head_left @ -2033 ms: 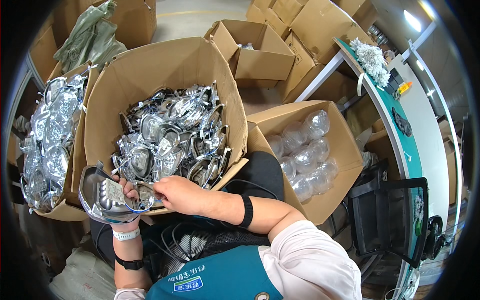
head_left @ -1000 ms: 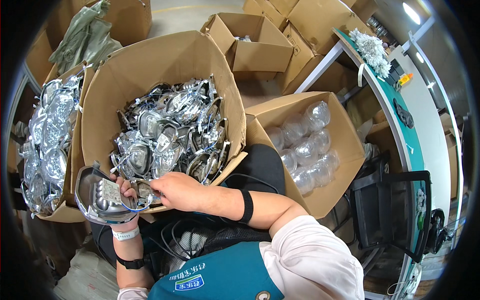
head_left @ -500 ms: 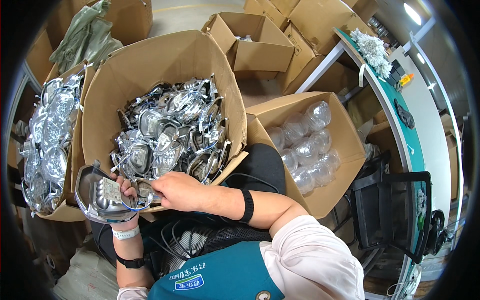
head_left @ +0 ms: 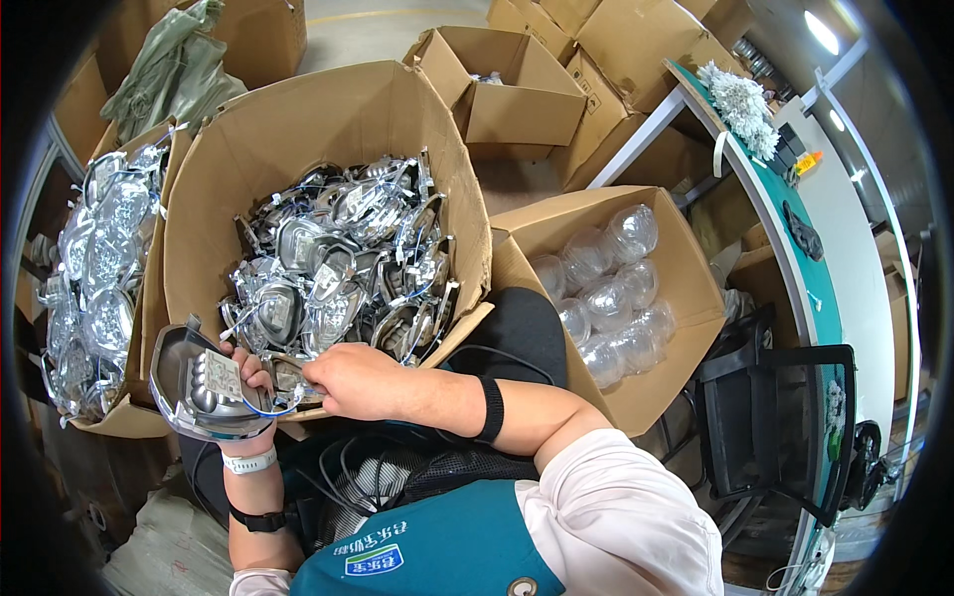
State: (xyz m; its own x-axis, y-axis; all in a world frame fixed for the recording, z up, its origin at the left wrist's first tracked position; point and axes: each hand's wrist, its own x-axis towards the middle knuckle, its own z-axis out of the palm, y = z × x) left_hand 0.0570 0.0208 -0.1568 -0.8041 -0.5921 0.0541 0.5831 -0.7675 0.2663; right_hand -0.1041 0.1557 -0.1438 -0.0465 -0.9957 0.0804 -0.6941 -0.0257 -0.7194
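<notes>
Left hand (head_left: 248, 373): its grip is closed on the clear housing (head_left: 187, 385), fingers wrapped over the right side.
Housing's place: held up just outside the near-left corner of the large carton, in front of its near edge.
Housing's handling: probably light and stiff; the smooth, glossy shell looks slippery and could crack or scratch if squeezed hard.
Where to hold it: best by the solid rim and side, as the left hand does, leaving the blue-white cable (head_left: 266, 413) unstrained.
Housing's direction: tilted, open face with the row of rounded silver bulges turned up toward the wearer; the long axis seems to slant from far left to near right, though the fisheye bends it.
Right hand (head_left: 360, 381): its grip appears pinched on the small framed piece (head_left: 284, 375), by the carton's near edge; the exact contact is hidden.
Cable: soft and flexible by its look, looping from the housing toward the right fingertips.
Large carton (head_left: 298, 119): just beyond the hands, its flap folded out at the near-right corner, holding a tangled heap of similar units (head_left: 333, 288).
Desk (head_left: 810, 288): teal-topped, well apart on the right.
</notes>
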